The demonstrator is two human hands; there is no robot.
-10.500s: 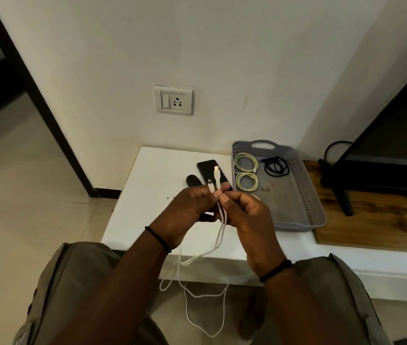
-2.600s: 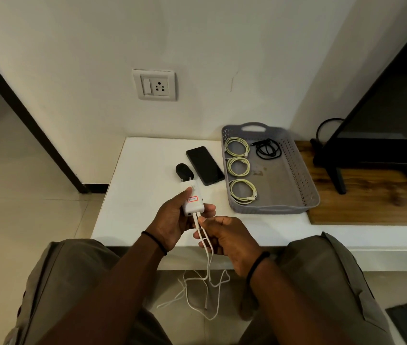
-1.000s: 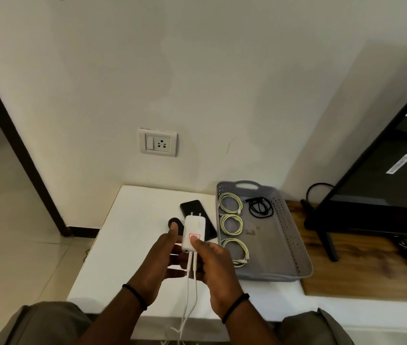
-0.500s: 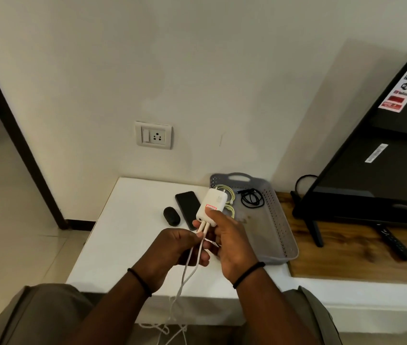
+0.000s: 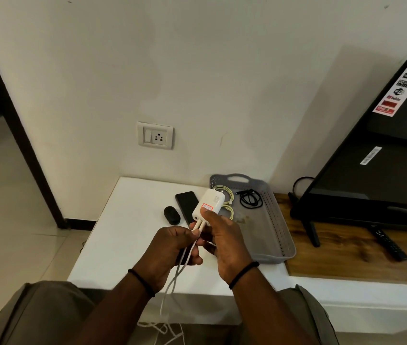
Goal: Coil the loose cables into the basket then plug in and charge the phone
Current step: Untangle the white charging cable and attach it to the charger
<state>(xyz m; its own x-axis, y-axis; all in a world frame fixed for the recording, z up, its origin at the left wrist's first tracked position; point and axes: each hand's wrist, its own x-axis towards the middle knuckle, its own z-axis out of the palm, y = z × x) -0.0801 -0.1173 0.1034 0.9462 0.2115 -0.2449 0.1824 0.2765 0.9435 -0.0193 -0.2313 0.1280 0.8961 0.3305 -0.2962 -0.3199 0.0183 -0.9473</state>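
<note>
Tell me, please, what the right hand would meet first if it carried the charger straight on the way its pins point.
Probably the grey basket: the right hand aims the white charger up and to the right, over the coiled yellow cables. Depth is unclear; it might pass above them to the wall.

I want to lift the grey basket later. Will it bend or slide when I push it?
The grey basket looks like thin perforated plastic, so probably light and slightly flexible. On the smooth white table it would likely slide easily. The coiled cables inside may shift.
</note>
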